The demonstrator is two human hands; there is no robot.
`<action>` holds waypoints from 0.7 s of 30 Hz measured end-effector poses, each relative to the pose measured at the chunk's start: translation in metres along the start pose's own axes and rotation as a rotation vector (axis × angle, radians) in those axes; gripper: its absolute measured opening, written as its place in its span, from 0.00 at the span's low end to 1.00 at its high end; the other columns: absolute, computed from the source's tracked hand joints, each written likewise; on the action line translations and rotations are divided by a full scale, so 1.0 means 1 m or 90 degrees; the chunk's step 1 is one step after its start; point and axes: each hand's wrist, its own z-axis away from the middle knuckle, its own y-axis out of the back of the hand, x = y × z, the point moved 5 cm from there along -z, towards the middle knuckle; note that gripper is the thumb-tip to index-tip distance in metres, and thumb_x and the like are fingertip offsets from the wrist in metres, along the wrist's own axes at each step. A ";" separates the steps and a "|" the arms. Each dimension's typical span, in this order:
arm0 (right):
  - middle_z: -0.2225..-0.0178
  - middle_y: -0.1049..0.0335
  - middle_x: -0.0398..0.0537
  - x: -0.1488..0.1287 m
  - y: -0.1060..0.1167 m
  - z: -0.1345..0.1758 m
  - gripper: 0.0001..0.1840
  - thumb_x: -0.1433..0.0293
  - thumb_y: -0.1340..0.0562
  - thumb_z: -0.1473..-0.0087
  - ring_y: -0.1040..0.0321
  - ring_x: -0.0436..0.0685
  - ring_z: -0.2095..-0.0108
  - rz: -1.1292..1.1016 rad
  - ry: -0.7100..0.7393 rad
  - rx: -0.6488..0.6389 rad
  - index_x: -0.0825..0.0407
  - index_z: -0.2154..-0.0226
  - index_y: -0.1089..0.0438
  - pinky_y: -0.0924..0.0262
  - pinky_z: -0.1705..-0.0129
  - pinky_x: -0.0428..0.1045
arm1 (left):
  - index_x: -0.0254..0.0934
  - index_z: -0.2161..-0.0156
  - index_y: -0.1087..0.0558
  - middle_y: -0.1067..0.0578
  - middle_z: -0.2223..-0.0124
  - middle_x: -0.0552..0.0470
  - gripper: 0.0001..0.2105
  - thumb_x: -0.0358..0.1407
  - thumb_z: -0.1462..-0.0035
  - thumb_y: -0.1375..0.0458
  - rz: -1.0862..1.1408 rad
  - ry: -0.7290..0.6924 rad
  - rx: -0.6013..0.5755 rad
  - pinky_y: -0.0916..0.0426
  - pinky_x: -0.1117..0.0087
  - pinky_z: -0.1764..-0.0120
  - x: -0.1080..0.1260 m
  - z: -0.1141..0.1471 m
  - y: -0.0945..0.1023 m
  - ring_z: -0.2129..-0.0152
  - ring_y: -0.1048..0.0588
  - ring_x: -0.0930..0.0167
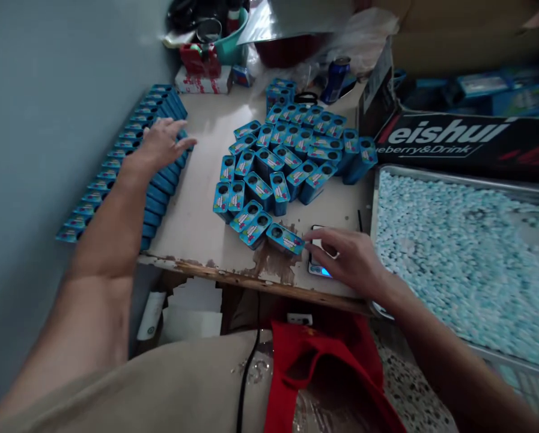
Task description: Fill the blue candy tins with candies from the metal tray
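Note:
My left hand (161,144) lies over a long row of blue tins (154,207) against the wall, its fingers spread and touching or just above them. My right hand (353,255) reaches over a small digital scale (318,269) with a lit blue display. Its thumb and fingers are apart, and the fingertips are at the right end of one upright blue tin (285,238) near the table edge. Whether they press on it is hard to see. Beyond that tin stands a loose cluster of similar blue tins (287,156), each with a dark round hole in its top.
At the right, a metal tray (467,180) holds many pale blue pellets (458,258). Behind it is a black carton (444,141) with more blue packs. A drink can (336,78), black-handled scissors (306,97), a red tape dispenser (200,60) and a teal basin (230,47) stand at the back.

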 end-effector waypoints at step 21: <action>0.65 0.15 0.53 -0.026 0.019 -0.034 0.07 0.68 0.29 0.32 0.20 0.65 0.61 0.453 -0.080 -0.276 0.46 0.65 0.16 0.49 0.65 0.53 | 0.49 0.47 0.12 0.17 0.34 0.43 0.26 0.65 0.31 0.38 0.048 -0.063 0.072 0.35 0.34 0.30 0.110 0.179 0.039 0.34 0.21 0.43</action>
